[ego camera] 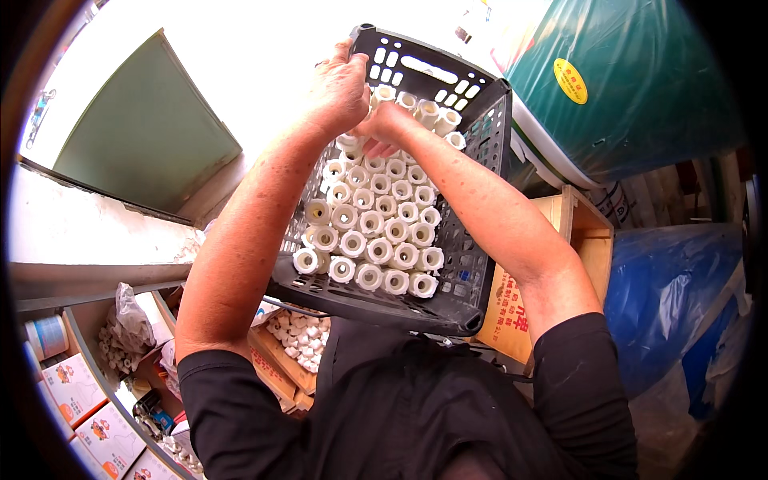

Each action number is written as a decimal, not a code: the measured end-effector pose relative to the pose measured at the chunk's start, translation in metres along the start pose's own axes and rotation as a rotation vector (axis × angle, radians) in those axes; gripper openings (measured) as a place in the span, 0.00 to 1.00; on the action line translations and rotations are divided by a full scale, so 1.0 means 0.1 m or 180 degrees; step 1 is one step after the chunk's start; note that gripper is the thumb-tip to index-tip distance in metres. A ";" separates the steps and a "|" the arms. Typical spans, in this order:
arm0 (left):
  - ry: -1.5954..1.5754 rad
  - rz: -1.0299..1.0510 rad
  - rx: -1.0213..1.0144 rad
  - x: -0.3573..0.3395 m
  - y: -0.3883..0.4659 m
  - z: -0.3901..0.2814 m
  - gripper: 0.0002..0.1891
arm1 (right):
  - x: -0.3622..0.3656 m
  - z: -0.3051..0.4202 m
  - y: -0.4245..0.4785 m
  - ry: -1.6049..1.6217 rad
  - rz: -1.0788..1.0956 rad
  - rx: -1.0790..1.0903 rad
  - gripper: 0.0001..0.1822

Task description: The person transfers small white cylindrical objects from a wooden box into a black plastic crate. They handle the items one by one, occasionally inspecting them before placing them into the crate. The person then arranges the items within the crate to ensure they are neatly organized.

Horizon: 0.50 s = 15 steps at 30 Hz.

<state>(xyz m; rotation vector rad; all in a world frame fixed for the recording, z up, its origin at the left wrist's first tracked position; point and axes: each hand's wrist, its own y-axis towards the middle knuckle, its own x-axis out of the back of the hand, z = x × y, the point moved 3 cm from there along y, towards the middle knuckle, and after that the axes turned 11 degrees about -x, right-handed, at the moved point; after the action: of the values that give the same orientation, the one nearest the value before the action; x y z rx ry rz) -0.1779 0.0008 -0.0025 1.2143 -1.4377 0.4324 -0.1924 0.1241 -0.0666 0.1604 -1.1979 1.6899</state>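
A black plastic crate (384,309) with slotted walls lies before me, tilted in the view. In it stand many white plastic threaded pipe fittings (372,222), packed in rows with their round openings facing up. My left hand (339,90) is at the crate's far left corner, fingers bent over the rim; its fingertips are partly hidden. My right hand (384,129) reaches inside over the far rows, close beside the left wrist. Its fingers are partly hidden, and I cannot tell whether they hold a fitting.
Wooden boxes stand right (588,228) and below left, the latter with small white fittings (300,339). A plastic-wrapped green roll (630,90) is upper right, blue wrapped material (666,300) below it. White cartons (75,390) and a bag (129,321) lie lower left.
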 end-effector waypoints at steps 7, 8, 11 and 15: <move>-0.0026 0.0045 0.0019 0.02 0.01 -0.02 0.25 | -0.08 -0.06 0.07 0.0777 0.0391 -0.0102 0.18; -0.0022 0.0038 0.0032 0.02 0.00 -0.01 0.25 | -0.09 -0.05 0.10 0.0856 0.0364 -0.0041 0.17; -0.0038 0.0006 -0.0014 0.01 0.02 -0.01 0.25 | -0.09 -0.07 0.19 0.0987 0.0251 0.0061 0.15; -0.0066 -0.0026 -0.0013 0.01 0.01 -0.01 0.25 | -0.09 -0.06 0.22 0.0919 0.0211 0.0105 0.14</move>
<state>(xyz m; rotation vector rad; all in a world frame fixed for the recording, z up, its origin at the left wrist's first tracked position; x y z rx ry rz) -0.1780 0.0014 -0.0008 1.2244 -1.4503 0.4121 -0.2026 0.1233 -0.0886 -0.1020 -0.9689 1.7232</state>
